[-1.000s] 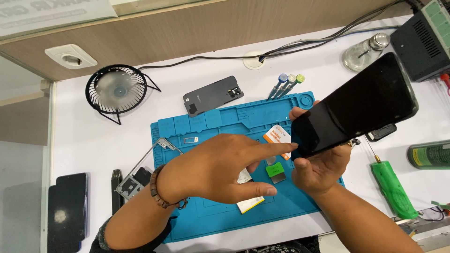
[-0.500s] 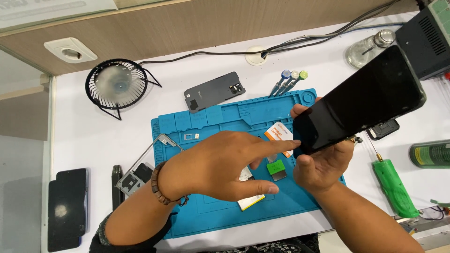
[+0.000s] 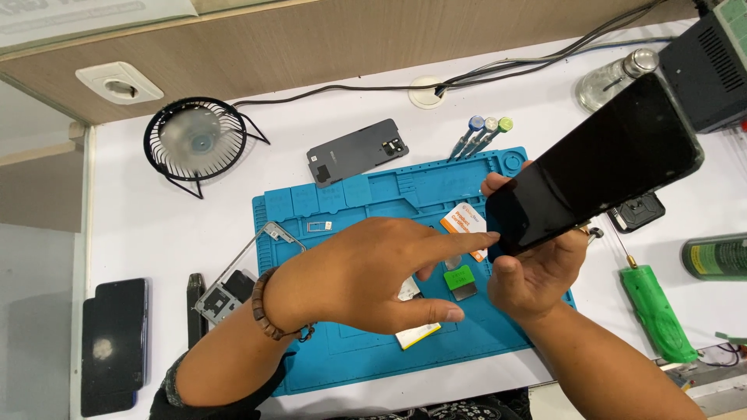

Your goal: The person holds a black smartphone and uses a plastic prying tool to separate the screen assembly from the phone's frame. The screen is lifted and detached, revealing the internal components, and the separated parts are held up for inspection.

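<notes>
Right hand [image 3: 537, 276] grips the black phone [image 3: 595, 167] at its lower end — long axis slanting up-right over the blue mat [image 3: 373, 358] — my left hand [image 3: 373, 272], loosely open, touches its corner with the forefinger.

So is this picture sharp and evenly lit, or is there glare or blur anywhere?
Head view: bright, even light on the white table, soft shadows only. The black phone screen in the right hand is dull, with no strong glare. The left hand and the blue mat look sharp. The table's edges bow a little, as a wide lens does.
</notes>
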